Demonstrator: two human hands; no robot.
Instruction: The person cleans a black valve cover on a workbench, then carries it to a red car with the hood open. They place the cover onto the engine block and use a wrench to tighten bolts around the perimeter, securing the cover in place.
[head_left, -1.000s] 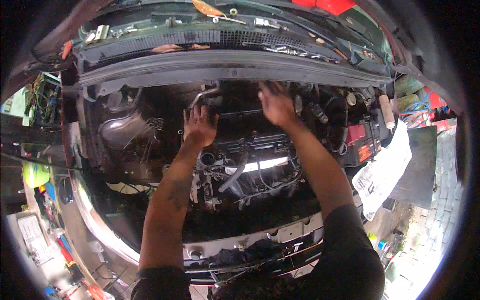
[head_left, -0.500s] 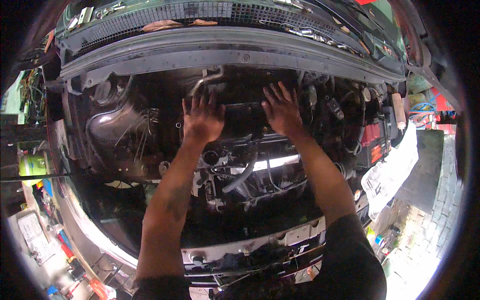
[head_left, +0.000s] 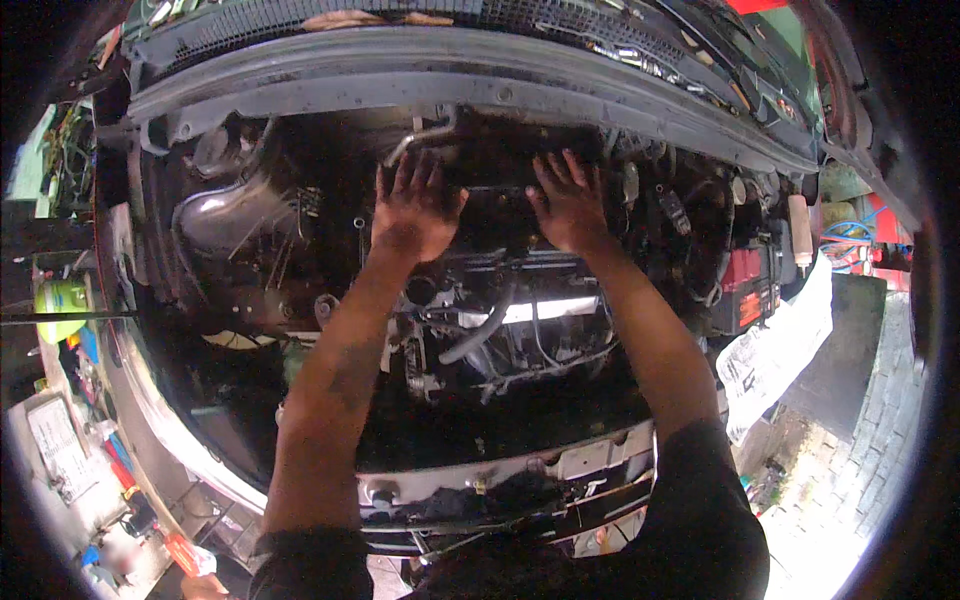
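Engine cover [head_left: 492,215], black and dimly lit, lies across the rear middle of the engine bay, directly beneath and between the two hands. The left hand [head_left: 415,215] is palm down over its left part, the fingers fanned apart and pointing toward the windscreen, the thumb angled inward. The right hand [head_left: 570,210] mirrors it over the right part, its fingers likewise spread, the thumb angled toward the left hand. Neither set of fingers is closed around anything; whether the palms and fingertips press on the cover or float just above it, I cannot tell in the shadow. A stretch of dark cover separates the two thumbs.

Just beyond the left fingertips runs a bent metal pipe [head_left: 430,128], and past that the grey cowl trim [head_left: 480,75] spans the bay. Nearer the body, below the wrists, a grey rubber hose [head_left: 482,338] slants beside a bright strip [head_left: 548,310]. Well to the right of the right hand sits a red-and-black battery [head_left: 742,275], with a white printed sheet [head_left: 785,340] draped near it. Metal tools [head_left: 640,62] lie behind the trim, at the windscreen base.
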